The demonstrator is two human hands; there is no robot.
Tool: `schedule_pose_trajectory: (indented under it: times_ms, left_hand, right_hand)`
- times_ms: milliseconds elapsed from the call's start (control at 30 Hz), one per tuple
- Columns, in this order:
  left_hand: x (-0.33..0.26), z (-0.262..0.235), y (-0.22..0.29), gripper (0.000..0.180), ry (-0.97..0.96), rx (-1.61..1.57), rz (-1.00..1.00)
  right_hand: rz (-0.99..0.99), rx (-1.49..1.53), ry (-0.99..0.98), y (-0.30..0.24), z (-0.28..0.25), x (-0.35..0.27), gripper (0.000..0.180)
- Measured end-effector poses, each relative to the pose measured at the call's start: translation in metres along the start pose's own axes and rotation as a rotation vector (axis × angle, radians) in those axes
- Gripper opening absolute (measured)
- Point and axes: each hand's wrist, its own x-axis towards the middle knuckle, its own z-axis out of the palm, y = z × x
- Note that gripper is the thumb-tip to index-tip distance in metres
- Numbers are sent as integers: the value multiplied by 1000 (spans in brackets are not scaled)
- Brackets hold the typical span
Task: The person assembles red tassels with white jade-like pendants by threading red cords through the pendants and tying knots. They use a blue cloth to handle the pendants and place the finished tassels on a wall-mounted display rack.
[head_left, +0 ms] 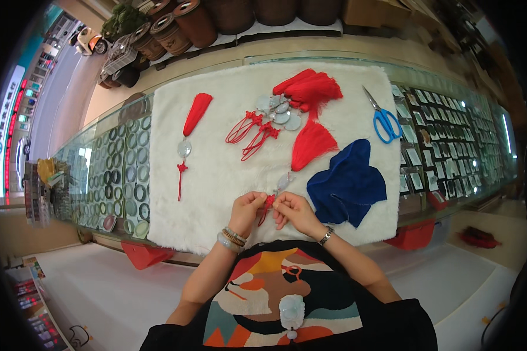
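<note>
Near the front edge of a white plush cloth [211, 88], my left hand [247, 212] and my right hand [295, 213] are both closed on the red knotted cord [269, 202] of a tassel pendant. Its pale jade piece [284, 181] and red tassel [311, 146] lie beyond my fingers. Right of my right hand rests a crumpled dark blue cloth [348, 184]. Another tassel pendant [184, 148] is laid out straight at the left. Farther back sits a bunch of red tassels [309, 88] with round pale jade discs [291, 121] and looped red cords [253, 137].
Blue-handled scissors [385, 123] lie at the right edge of the white cloth, blades partly apart. Under the glass counter, bangles [120, 169] show at the left and rows of small pendants [445, 140] at the right. Brown barrel-like pots [196, 23] stand behind the counter.
</note>
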Motion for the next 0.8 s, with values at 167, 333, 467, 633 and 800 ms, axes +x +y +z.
schedule_pose_trajectory:
  times_ms: [167,333,467,633,800]
  left_hand:
    - [-4,0,-7,18,-25,-8,17]
    - [-7,0,-9,21,-31,73,-8]
    - [-18,5,-2,20,60,416,165]
    - [-18,33,14,24,236,1157,982]
    - [18,89,12,33,-26,1171,889]
  right_hand:
    - [-67,-434,153,-25,1,-25,19]
    - [-392,-1077,640,-62,-19,-72,19]
    - [-516,-1297,765,-70,-37,-87,22]
    - [-609,-1382,741,-58,-42,-76,16]
    - [-606,-1233,754,-57,-47,-73,10]
